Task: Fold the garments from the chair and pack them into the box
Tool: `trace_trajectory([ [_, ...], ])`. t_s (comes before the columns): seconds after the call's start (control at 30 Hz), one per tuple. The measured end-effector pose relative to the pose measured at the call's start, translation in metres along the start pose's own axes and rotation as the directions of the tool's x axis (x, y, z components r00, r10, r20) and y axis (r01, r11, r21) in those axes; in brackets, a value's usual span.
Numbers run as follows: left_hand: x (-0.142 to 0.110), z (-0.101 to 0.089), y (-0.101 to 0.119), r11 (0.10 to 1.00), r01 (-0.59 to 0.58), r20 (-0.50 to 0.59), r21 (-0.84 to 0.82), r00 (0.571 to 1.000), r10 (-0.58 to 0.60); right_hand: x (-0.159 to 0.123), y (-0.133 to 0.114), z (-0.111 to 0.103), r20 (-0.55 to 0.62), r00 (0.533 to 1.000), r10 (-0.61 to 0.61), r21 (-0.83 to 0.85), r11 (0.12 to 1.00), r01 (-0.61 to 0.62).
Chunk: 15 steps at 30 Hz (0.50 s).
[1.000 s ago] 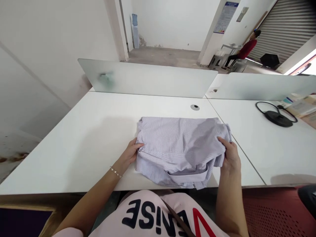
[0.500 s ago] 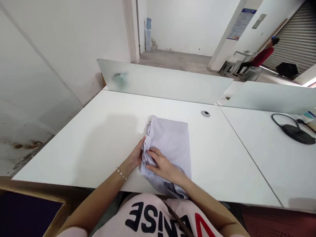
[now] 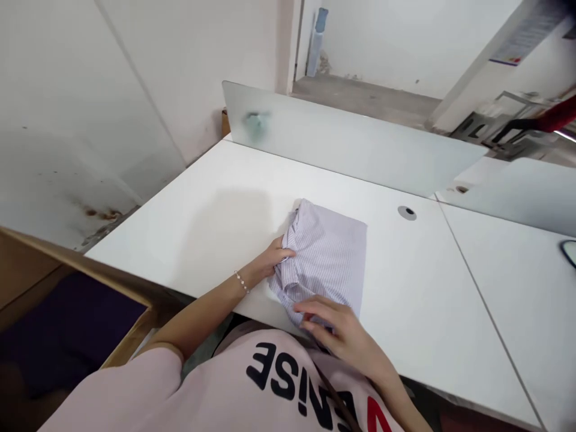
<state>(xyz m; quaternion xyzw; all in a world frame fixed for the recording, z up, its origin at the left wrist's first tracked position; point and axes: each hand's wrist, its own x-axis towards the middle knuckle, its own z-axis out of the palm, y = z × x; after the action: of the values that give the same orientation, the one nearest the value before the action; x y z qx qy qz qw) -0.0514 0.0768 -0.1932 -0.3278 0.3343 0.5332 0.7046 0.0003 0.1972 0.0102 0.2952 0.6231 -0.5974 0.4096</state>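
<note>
A folded shirt (image 3: 335,246) with thin blue-and-white stripes lies on the white desk (image 3: 216,186), bunched along its left and near sides. My left hand (image 3: 273,255) grips its left edge, thumb on top and fingers tucked underneath, mostly hidden. A beaded bracelet (image 3: 242,282) circles my left wrist. Over the shirt's near end is my right hand (image 3: 339,330), fingers loosely bent and apart from the thumb. Whether its fingertips touch the fabric I cannot tell. Part of the near end is hidden behind that hand.
A frosted divider (image 3: 351,144) runs along the desk's far edge. Near the back right is a round cable hole (image 3: 407,213). An open cardboard box (image 3: 128,339) with dark cloth stands at lower left. A person's red sleeve (image 3: 558,114) shows at far right.
My right hand has left the shirt's left edge and moved toward its near end, fingers opening. My left hand now grips the edge with its thumb on top. The view has turned.
</note>
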Motion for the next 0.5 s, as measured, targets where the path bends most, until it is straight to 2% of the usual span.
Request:
trace_trajectory([
  [0.1, -0.009, -0.003, 0.028, 0.998, -0.024, -0.047, -0.064, 0.999, 0.021, -0.019, 0.006, -0.013, -0.177, 0.983, 0.048, 0.145, 0.989, -0.022],
  [0.2, -0.036, -0.013, 0.074, 0.992, -0.123, -0.168, -0.038, 0.979, 0.115, -0.035, 0.019, -0.018, -0.271, 0.955, 0.121, 0.235, 0.970, -0.056],
  [0.23, -0.050, -0.018, 0.092, 0.985, -0.174, -0.219, -0.015, 0.962, 0.166, -0.039, 0.025, -0.018, -0.293, 0.944, 0.151, 0.253, 0.965, -0.075],
  [0.3, -0.085, -0.031, 0.128, 0.959, -0.278, -0.337, 0.061, 0.898, 0.282, -0.046, 0.036, -0.016, -0.327, 0.922, 0.208, 0.285, 0.952, -0.114],
  [0.37, -0.126, -0.051, 0.160, 0.927, -0.336, -0.447, 0.169, 0.812, 0.376, -0.049, 0.044, -0.014, -0.356, 0.892, 0.278, 0.312, 0.935, -0.166],
  [0.4, -0.147, -0.063, 0.173, 0.901, -0.357, -0.501, 0.247, 0.748, 0.434, -0.048, 0.046, -0.012, -0.371, 0.874, 0.314, 0.323, 0.926, -0.196],
  [0.43, -0.168, -0.077, 0.183, 0.859, -0.367, -0.551, 0.357, 0.660, 0.511, -0.047, 0.046, -0.011, -0.385, 0.854, 0.350, 0.332, 0.916, -0.225],
  [0.5, -0.208, -0.106, 0.199, 0.769, -0.291, -0.642, 0.570, 0.427, 0.637, -0.041, 0.041, -0.008, -0.419, 0.812, 0.406, 0.342, 0.899, -0.273],
])
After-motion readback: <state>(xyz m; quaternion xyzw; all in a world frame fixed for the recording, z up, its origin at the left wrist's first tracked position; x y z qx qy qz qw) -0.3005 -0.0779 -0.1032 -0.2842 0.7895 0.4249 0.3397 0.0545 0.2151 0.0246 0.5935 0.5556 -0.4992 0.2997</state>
